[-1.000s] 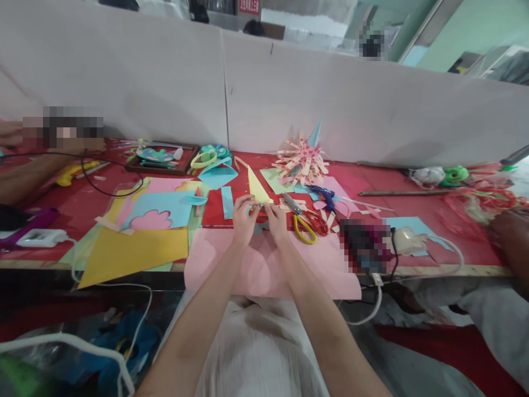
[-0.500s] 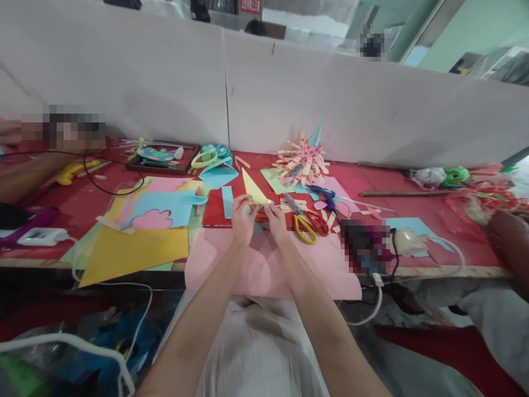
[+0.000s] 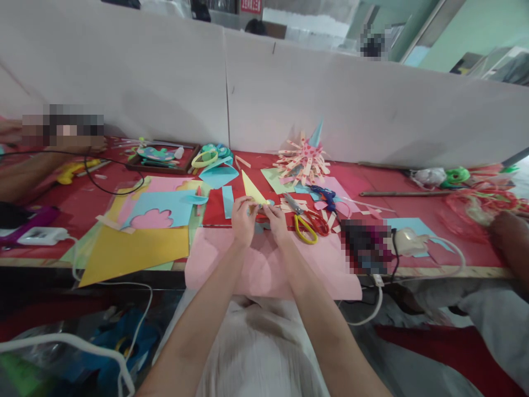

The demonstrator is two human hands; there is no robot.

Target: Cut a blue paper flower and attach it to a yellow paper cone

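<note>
My left hand (image 3: pixel 243 220) and my right hand (image 3: pixel 275 220) meet at the wide end of a pale yellow paper cone (image 3: pixel 253 187), whose tip points away from me. Fingers of both hands are closed on its lower edge, with a bit of blue showing near the fingertips. Beneath lie red paper (image 3: pixel 215 208) and a large pink sheet (image 3: pixel 264 264). Scissors with red handles and a yellow-handled pair (image 3: pixel 305 230) rest just right of my right hand. A light blue paper strip (image 3: pixel 227 202) lies left of my left hand.
Behind stands a spiky pink paper figure with a blue cone (image 3: pixel 316 135). A dark blue glue gun (image 3: pixel 325 196) lies to the right. Coloured sheets, with a golden one (image 3: pixel 140 251) on top, and a tray (image 3: pixel 165 160) are leftward. Other people's arms (image 3: pixel 28 173) show at both sides.
The yellow cone has dipped very slightly between my fingers, and my fingers have shifted a little at its wide end. Everything else stays in place.
</note>
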